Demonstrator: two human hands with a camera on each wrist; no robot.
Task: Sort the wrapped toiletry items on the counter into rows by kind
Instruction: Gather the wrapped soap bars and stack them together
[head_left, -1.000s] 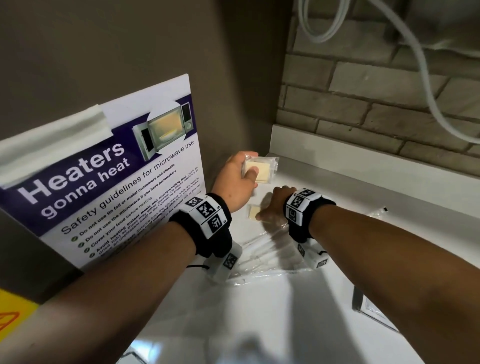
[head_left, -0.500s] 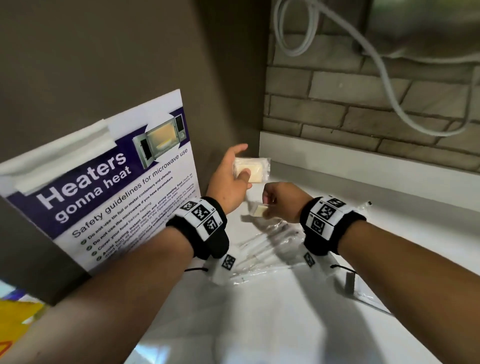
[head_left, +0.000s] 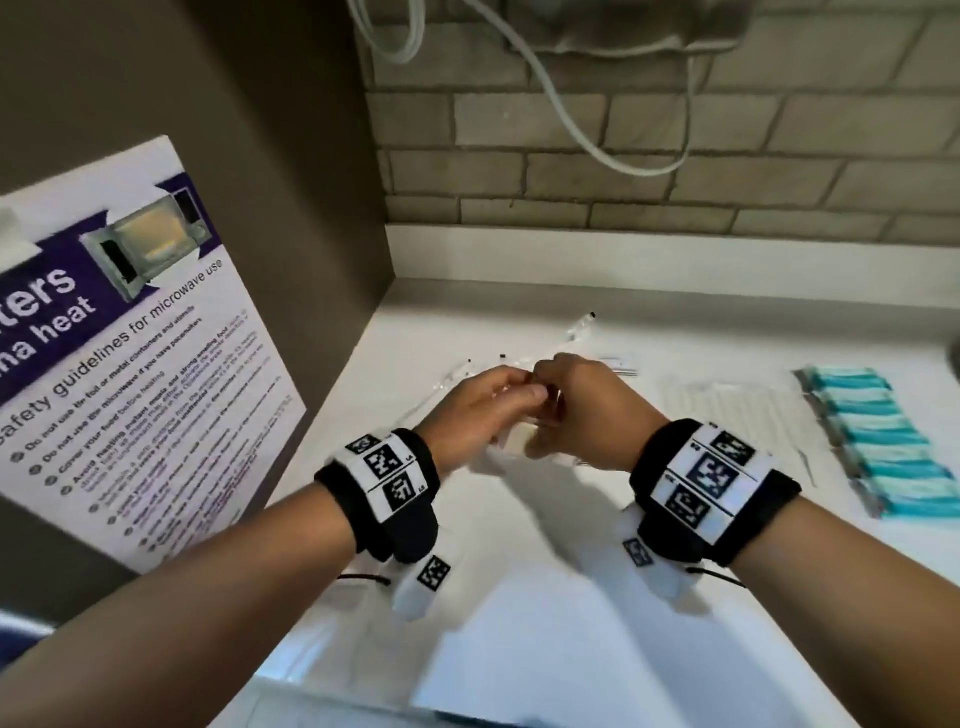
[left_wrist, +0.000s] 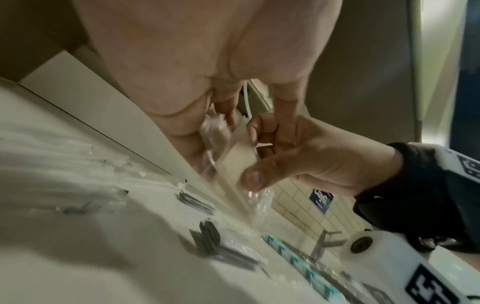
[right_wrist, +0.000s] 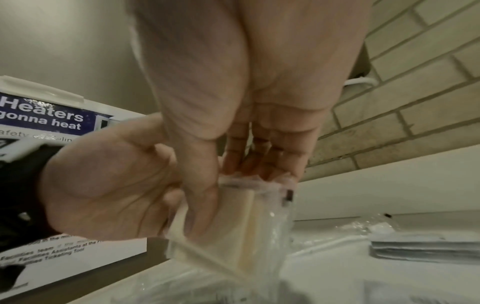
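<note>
Both hands meet above the white counter (head_left: 519, 597) and share a stack of wrapped soap bars (right_wrist: 241, 226). The left hand (head_left: 467, 415) curls its fingers round one side of the stack. The right hand (head_left: 582, 410) pinches the opposite side, thumb (right_wrist: 200, 195) on the near face and fingertips (right_wrist: 259, 162) at the upper sealed edge. The cream bars, in clear film, stand on edge between the two palms, clear of the counter surface. How many bars the stack contains cannot be told.

Beyond the grip, long clear-wrapped items (head_left: 576, 332) lie on the counter. To the right of the grip lies a row of flat pale packets (head_left: 727, 415); further right, a row of teal-wrapped items (head_left: 878, 441). Left of the grip, a microwave safety poster (head_left: 130, 338) stands upright against the side panel.
</note>
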